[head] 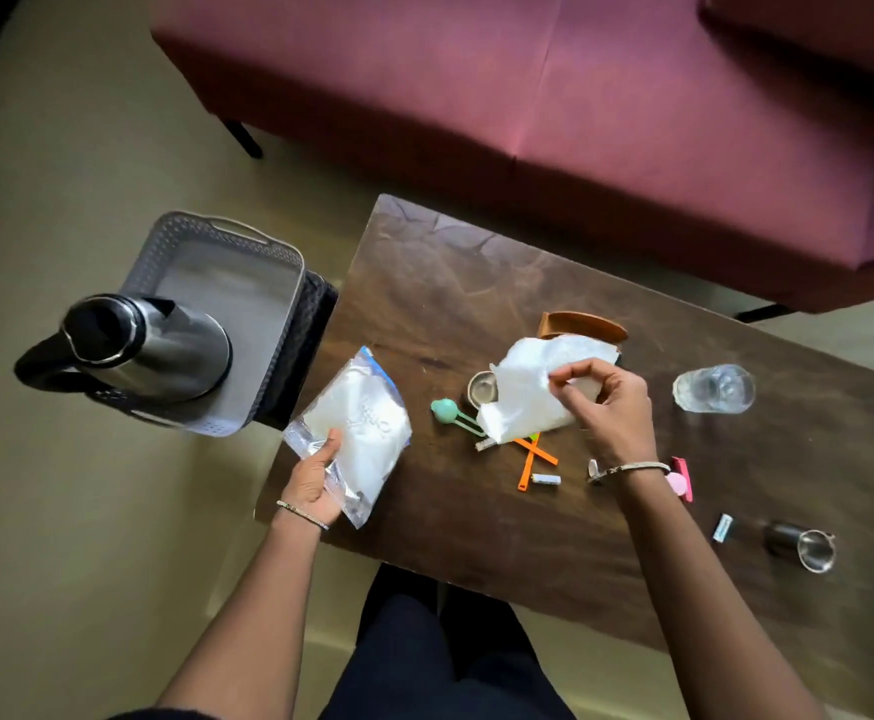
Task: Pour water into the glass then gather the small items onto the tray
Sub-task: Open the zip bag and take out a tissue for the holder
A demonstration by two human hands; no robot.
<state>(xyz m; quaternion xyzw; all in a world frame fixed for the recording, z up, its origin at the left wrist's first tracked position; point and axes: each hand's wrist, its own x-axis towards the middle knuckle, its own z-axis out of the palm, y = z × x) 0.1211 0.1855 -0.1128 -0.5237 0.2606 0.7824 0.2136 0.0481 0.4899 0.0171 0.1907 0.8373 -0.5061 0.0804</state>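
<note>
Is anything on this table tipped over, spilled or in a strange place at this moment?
Yes. The small steel cup lies on its side near the right end of the table; no spill shows. The glass stands upright with water. The kettle stands on the tray, taking room meant for small items.

- The jug point(149, 350) is standing in the tray point(289, 262), left of the table point(424, 262).
- The glass point(714, 388) is sitting on the table's right, behind the cup point(801, 544).
</note>
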